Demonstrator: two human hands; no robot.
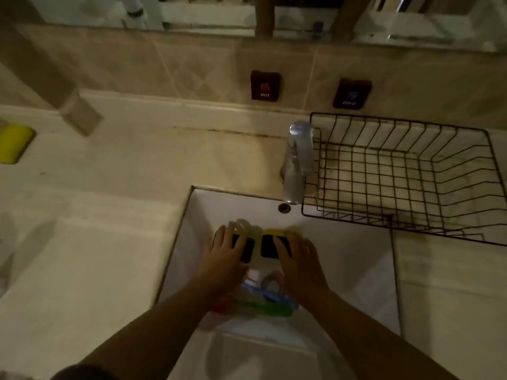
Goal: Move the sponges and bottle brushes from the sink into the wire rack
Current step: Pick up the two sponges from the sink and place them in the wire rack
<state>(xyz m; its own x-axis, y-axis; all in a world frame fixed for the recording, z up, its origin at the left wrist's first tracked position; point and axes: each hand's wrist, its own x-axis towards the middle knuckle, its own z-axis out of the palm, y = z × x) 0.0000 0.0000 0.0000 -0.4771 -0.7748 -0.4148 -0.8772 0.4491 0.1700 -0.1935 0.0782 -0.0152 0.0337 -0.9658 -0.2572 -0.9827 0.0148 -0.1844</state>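
Observation:
Both my hands reach down into the white sink [351, 259]. My left hand [225, 256] lies with spread fingers on a dark-topped sponge [245, 250]. Beside it, my right hand [299, 259] rests on a second dark-topped sponge with a yellow edge [270, 244]. Whether either hand grips its sponge, I cannot tell. Bottle brushes [263, 303] with blue, green and red parts lie between my wrists, partly hidden. The black wire rack [406, 171] stands on the counter at the right, with nothing in it.
A chrome tap [297, 160] stands between sink and rack, above the overflow hole [284, 207]. HOT [265, 85] and COLD [351, 93] labels sit on the tiled wall. A yellow sponge [13, 144] lies on the counter at far left. A mirror runs along the top.

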